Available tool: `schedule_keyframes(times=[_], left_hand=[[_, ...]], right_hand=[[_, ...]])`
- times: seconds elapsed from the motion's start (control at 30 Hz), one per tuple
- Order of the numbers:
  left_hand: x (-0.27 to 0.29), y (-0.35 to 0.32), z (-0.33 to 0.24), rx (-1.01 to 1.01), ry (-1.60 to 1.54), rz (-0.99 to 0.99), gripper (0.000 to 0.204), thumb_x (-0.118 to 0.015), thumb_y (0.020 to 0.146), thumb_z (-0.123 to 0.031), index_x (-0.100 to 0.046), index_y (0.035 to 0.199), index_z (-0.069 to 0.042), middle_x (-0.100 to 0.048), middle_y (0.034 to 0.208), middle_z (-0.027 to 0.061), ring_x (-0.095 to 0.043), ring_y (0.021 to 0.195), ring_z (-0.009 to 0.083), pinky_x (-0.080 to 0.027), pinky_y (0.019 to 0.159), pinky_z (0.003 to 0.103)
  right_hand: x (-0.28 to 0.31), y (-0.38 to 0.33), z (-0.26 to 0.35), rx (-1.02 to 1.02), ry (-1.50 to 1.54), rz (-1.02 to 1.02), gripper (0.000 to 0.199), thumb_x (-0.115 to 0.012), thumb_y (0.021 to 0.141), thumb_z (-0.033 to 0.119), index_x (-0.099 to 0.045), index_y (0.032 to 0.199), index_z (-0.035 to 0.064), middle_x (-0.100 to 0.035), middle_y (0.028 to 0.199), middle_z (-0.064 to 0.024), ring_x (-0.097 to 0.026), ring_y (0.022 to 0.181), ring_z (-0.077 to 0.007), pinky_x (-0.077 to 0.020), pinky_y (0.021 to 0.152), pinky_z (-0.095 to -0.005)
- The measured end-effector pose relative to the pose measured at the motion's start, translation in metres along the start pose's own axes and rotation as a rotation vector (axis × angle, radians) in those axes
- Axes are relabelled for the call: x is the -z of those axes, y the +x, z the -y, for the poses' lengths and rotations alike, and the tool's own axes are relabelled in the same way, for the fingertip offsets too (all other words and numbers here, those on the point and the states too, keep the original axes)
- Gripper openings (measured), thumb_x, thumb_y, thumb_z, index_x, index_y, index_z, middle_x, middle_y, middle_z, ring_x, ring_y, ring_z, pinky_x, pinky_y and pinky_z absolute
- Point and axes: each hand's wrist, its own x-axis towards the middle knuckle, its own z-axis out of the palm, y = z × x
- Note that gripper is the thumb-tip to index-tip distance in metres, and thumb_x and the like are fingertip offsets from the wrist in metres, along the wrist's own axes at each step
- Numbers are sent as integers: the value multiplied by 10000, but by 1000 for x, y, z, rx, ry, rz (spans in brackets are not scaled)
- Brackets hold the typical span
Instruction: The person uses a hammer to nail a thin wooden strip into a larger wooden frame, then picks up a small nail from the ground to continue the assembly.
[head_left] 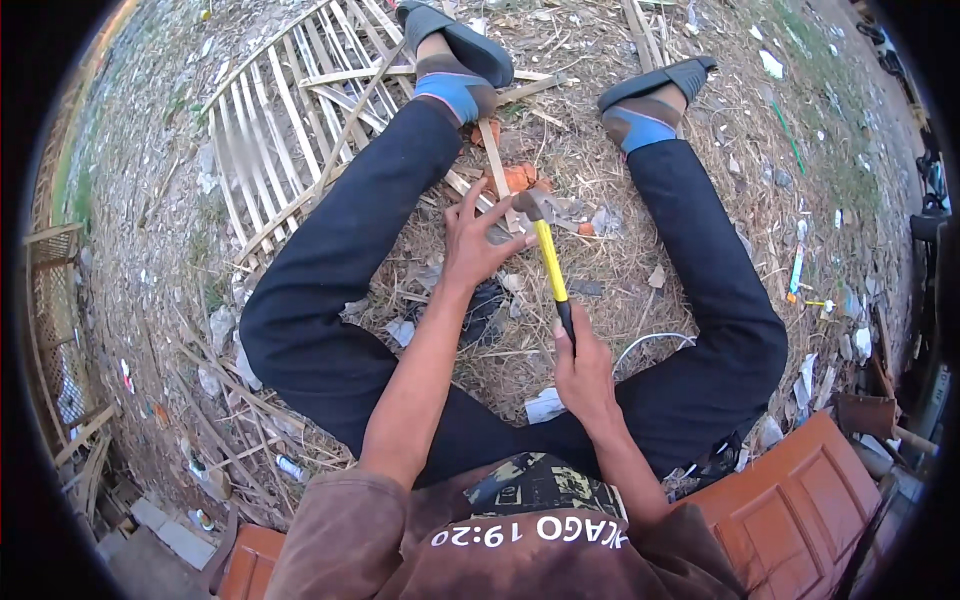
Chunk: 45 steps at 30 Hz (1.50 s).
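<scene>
Your R hand [584,368] shut round blk grip of yellow hammer [551,262], head at near end of wood strip [493,160], btwn your legs [700,235]. Your L hand [474,240], just left, part-open, fingers spread; can't tell if it pinches anything. Orange brick [518,178] by strip; slatted wood panel [268,130] far left.

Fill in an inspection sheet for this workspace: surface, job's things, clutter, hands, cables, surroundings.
Surface: ground strewn with straw and debris.
Job's things: hammer with yellow-and-black handle, its head by a wood strip; orange brick pieces nearby.
Clutter: slatted wooden frame, white scrap.
Hands: right hand grips the hammer's handle; left hand spread by its head, anything held unclear.
Cables: thin white curved strand; unclear whether a cable.
Surroundings: brown panelled piece lower right, lattice panel far left.
</scene>
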Motion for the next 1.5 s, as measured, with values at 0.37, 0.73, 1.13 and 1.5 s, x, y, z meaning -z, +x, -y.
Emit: schedule_keyframes(times=[0.37, 0.73, 1.13, 1.5], left_hand=[[-1, 0, -10, 2, 2, -82, 526, -832, 715, -228, -715, 1227, -255, -476, 1452, 82, -435, 1239, 350, -379, 1059, 438], [-2, 3, -6, 2, -27, -123, 454, -819, 721, -207, -745, 1169, -206, -555, 1378, 68, -474, 1182, 315, -392, 1020, 418], [-5, 3, -7, 39, -42, -105, 429, -795, 751, -225, -742, 1175, -182, -537, 1402, 66, -465, 1191, 327, -376, 1045, 417], [-7, 1, -3, 41, -9, -100, 419, -800, 758, -255, -746, 1172, -216, -535, 1388, 88, -461, 1176, 347, -398, 1031, 426]], right_hand=[[-10, -3, -22, 14, 75, -39, 404, -521, 1008, 175, -468, 1367, -4, -636, 817, -249, -654, 715, -428, -483, 637, -479], [9, 0, 10, 5, 134, -41, 405, -530, 1006, 177, -461, 1359, -9, -630, 781, -234, -654, 687, -402, -489, 631, -460], [9, -2, 13, 37, 150, -80, 404, -521, 1010, 158, -468, 1368, -19, -653, 877, -244, -678, 739, -397, -507, 644, -437], [5, -9, 6, 56, 147, -85, 418, -545, 993, 146, -467, 1369, -20, -646, 830, -244, -667, 687, -399, -498, 621, -441]])
